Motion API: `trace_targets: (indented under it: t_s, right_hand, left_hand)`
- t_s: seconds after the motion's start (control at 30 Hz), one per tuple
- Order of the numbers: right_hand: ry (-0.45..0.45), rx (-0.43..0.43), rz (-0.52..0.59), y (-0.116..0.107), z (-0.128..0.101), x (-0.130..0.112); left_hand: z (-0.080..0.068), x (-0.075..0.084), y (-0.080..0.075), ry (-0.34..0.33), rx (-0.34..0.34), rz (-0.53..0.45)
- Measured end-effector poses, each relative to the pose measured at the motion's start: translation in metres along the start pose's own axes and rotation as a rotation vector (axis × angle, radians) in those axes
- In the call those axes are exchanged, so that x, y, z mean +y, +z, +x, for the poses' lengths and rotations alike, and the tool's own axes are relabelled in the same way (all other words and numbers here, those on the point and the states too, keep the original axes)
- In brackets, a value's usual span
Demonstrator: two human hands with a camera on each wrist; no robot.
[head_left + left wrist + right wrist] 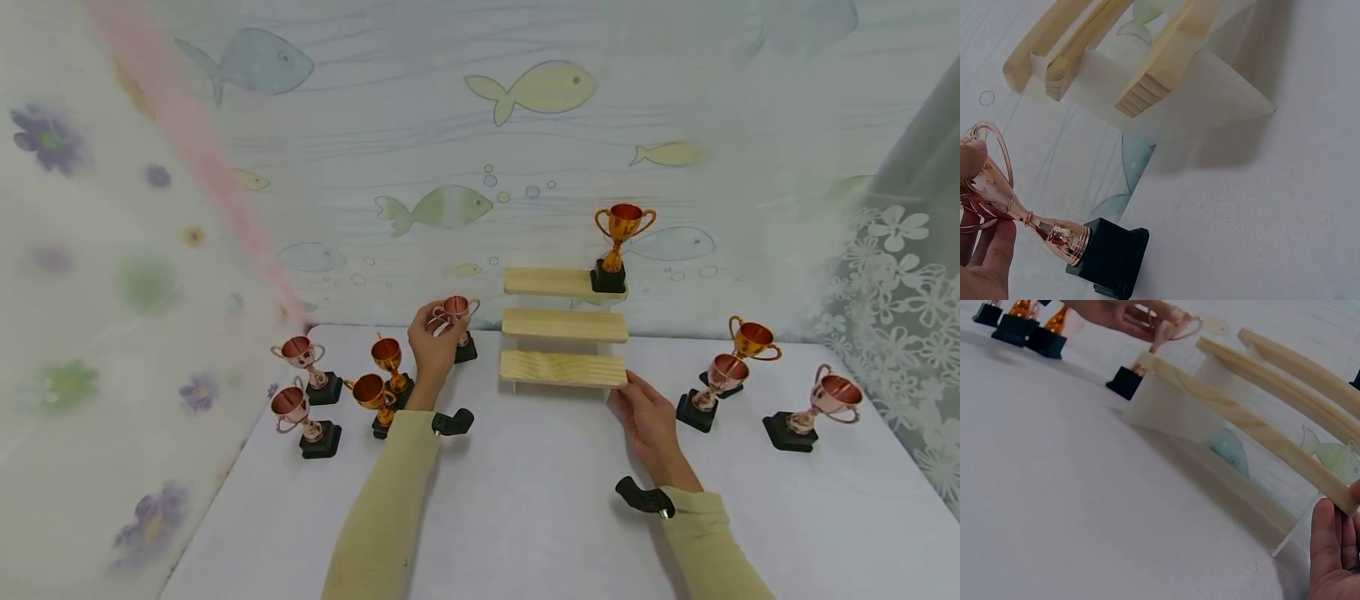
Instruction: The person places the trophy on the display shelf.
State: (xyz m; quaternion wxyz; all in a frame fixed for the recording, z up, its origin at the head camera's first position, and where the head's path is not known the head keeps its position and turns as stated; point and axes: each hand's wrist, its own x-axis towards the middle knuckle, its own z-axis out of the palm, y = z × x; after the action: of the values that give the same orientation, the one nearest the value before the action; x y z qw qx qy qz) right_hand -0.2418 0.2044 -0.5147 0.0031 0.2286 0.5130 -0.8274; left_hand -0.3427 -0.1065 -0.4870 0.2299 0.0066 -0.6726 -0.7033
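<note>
My left hand (437, 346) grips a rose-gold trophy (1054, 234) by its two-handled cup, left of a three-step wooden display stand (562, 367). The trophy's black base points down and to the right; whether it touches the table I cannot tell. At the stand's lowest board, my right hand (651, 421) pinches the right end, thumb above and fingers below. A gold trophy (618, 246) stands upright at the right end of the top step. The lower two steps are bare.
On the left of the white table (525, 517) stand two rose-gold trophies (311, 421) and two gold trophies (386, 358). A gold trophy (752, 340) and two rose-gold trophies (832, 396) are at the right. Behind hangs a fish-print cloth (420, 142).
</note>
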Motion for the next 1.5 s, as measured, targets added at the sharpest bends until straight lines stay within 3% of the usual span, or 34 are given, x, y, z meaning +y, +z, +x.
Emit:
trace_targets:
  t_s: [0.4,0.8,0.87,1.03,1.1,1.27,1.5]
  right_hand:
    - [0.004,-0.002,0.013,0.001,-0.001,0.000]
    - [-0.011,0.007,0.034,0.001,0.001,0.000]
    - [-0.013,0.003,0.035,0.000,0.001,0.001]
    - [-0.011,-0.005,0.032,-0.001,0.002,0.002]
    - [-0.012,-0.003,0.025,-0.001,0.002,0.003]
    - [-0.020,-0.002,0.015,-0.001,0.001,0.003]
    - [0.001,-0.002,0.021,-0.001,0.001,0.002]
  left_hand:
    - [-0.006,0.011,-0.001,0.027,0.009,0.062]
    - [-0.016,0.025,-0.001,0.041,-0.036,0.070]
    - [-0.018,0.030,0.000,0.052,-0.051,0.072]
    - [-0.032,0.065,0.001,0.089,-0.087,0.088]
    - [-0.034,0.068,0.001,0.106,-0.094,0.090]
    - [-0.026,0.055,0.001,0.127,-0.108,0.081]
    - [-0.027,0.076,0.002,0.160,-0.167,0.068]
